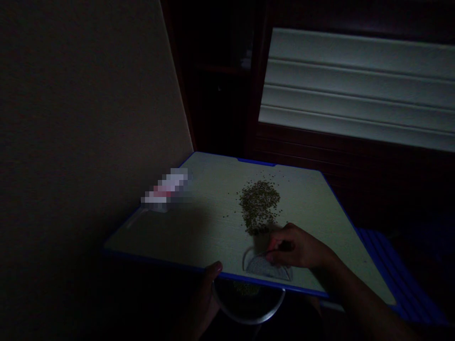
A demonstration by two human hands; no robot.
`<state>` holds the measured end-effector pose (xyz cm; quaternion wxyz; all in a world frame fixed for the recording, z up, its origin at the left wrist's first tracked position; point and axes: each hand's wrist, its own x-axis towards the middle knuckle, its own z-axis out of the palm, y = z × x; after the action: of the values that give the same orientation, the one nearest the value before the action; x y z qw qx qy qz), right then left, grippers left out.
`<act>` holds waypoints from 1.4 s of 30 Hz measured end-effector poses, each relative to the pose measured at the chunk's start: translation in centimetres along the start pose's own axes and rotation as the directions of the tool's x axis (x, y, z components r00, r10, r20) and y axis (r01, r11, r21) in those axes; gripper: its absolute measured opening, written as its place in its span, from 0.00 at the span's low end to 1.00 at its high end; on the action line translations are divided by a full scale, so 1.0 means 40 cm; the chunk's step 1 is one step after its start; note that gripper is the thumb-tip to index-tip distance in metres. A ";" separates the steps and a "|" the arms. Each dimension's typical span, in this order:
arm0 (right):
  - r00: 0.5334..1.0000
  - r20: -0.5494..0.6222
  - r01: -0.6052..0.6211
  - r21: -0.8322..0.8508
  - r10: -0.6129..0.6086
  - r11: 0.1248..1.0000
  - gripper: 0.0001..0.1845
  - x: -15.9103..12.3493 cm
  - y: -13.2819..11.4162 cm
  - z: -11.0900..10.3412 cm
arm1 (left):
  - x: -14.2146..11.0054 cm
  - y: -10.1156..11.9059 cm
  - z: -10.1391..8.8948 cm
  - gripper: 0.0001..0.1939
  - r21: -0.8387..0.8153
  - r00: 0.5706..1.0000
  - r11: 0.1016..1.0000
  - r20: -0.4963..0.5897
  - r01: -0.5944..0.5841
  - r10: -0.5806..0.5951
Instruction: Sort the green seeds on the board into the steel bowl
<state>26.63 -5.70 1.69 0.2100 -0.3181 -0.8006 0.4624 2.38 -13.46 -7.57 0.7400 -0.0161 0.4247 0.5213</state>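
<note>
Loose small greenish-brown seeds or beans lie spread in a patch on the pale tabletop, just beyond my right hand. That hand rests low over the table, fingers curled and pinched together; whatever is between them is hidden. Under it shows a half-round, protractor-like marking by the front edge. Below this edge is a round bowl with a shiny rim and more of the seeds inside. My left hand grips the bowl's left side, its thumb up by the table edge.
A blurred-out white and red item lies at the table's left edge. A wall rises on the left. Dark wooden furniture with a pale slatted panel stands behind. Blue striped fabric shows at the right. The room is dim.
</note>
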 end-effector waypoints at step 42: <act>0.905 -0.255 -0.291 0.212 0.340 0.933 0.05 -0.045 0.037 -0.085 | 0.018 -0.009 -0.031 0.28 -0.028 0.996 1.000 0.083 -0.012 0.014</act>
<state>30.51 -4.37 1.95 0.2723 -0.4883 -0.6573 0.5054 1.98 -13.65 -9.00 0.7533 -0.0017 0.3865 0.5320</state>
